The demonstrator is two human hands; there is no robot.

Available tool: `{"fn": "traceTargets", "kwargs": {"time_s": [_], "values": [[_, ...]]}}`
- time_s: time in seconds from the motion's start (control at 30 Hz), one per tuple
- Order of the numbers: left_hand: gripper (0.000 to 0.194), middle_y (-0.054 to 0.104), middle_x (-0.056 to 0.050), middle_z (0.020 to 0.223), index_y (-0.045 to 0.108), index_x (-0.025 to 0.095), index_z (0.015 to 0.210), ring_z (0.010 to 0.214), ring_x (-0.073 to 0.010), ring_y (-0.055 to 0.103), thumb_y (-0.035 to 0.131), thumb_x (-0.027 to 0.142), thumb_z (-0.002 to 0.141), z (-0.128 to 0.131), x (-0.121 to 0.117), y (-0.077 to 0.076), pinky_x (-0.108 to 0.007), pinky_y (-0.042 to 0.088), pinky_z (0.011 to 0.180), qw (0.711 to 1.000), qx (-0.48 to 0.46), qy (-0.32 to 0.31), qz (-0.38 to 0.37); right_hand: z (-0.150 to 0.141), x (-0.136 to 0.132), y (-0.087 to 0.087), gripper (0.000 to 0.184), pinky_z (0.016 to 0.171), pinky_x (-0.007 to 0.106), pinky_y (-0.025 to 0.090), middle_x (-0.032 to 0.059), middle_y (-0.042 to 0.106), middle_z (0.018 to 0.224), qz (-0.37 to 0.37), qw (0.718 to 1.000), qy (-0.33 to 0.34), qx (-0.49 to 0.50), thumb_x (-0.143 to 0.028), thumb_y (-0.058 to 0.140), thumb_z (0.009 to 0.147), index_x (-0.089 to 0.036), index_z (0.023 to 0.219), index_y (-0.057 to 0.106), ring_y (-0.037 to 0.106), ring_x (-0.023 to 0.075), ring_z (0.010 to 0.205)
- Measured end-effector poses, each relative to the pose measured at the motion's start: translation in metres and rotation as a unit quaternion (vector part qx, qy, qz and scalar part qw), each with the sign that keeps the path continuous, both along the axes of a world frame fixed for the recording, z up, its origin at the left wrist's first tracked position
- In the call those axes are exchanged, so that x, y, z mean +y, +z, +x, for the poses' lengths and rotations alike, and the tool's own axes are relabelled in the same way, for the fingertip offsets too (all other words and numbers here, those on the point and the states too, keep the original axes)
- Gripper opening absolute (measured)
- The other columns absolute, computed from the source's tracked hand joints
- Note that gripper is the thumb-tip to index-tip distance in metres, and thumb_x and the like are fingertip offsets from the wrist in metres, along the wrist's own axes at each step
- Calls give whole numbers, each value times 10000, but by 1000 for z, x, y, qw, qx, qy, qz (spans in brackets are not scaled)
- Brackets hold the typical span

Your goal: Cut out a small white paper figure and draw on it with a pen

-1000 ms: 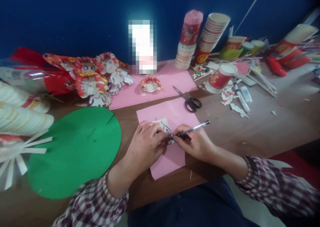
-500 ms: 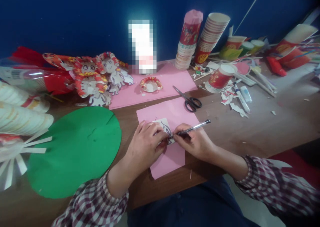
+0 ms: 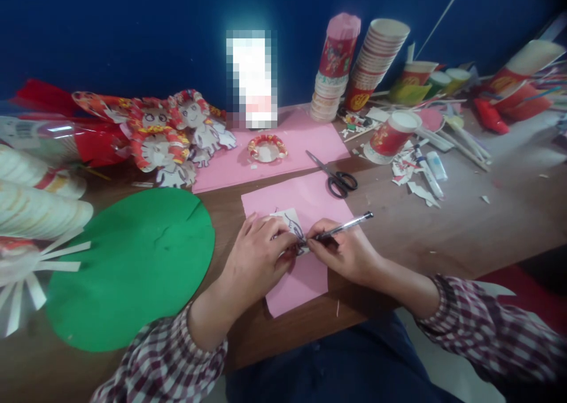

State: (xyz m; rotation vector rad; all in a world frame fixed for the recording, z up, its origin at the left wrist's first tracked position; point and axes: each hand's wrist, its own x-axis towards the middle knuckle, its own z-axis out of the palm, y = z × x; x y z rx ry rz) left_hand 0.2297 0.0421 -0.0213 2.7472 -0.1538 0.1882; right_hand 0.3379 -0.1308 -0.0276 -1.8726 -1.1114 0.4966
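Note:
A small white paper point(image 3: 291, 216) with dark drawn lines lies on a pink sheet point(image 3: 301, 288). My left hand point(image 3: 263, 249) rests over its left side, thumb and fingers closed on the lower part. Between the fingertips of my right hand point(image 3: 343, 252) is a silver-and-black pen point(image 3: 343, 227), slanted, its tip down at the paper's lower right edge. The fingers of both hands nearly meet there and hide the pen tip and part of the drawing. Black-handled scissors point(image 3: 339, 181) lie partly open just beyond the pink sheet's top edge.
A green oval sheet point(image 3: 133, 273) lies left of my hands. Behind are decorated paper figures point(image 3: 192, 119), a red-and-gold ring point(image 3: 267, 149) on pink paper, and stacked paper cups point(image 3: 376, 60). A red cup point(image 3: 387, 137), paper scraps and a marker point(image 3: 427, 169) stand or lie at right.

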Motion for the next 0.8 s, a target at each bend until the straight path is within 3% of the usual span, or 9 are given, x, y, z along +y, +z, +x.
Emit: {"fn": "traceTargets", "kwargs": {"time_s": [0.8], "values": [[156, 617, -44, 986, 629, 230, 967, 1014, -232, 528, 587, 193, 821, 1, 1, -1, -474, 362, 976, 1000, -3, -3, -3, 0, 0, 1, 53, 563, 205, 424, -13, 571, 662, 10, 1000, 5, -11, -169, 522, 845, -165, 811, 563, 547, 98, 576]]}}
